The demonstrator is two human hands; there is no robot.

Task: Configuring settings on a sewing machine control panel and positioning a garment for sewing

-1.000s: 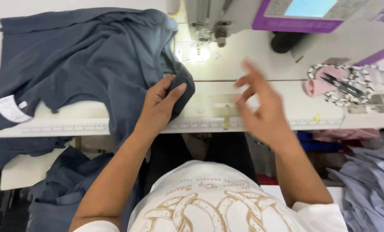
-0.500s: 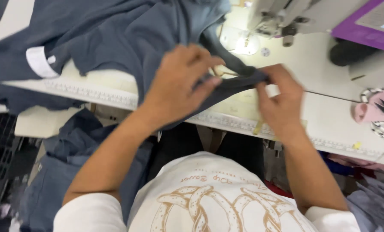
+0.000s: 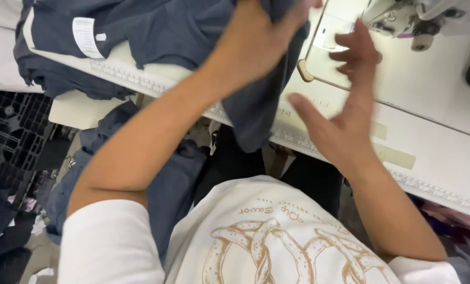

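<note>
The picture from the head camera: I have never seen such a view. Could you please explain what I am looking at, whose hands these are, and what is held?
The camera sits on a person's head and looks down, so both arms are that person's own. The left hand grips a dark blue-grey garment that lies on a white sewing table and hangs over its edge. The right hand is open and blurred, holding nothing, above the table. A sewing machine stands at the top right. More blue-grey cloth hangs below the table.

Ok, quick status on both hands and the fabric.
Left hand gripping dark blue garment. Right hand open, above the table. Sewing machine head just beyond.
</note>
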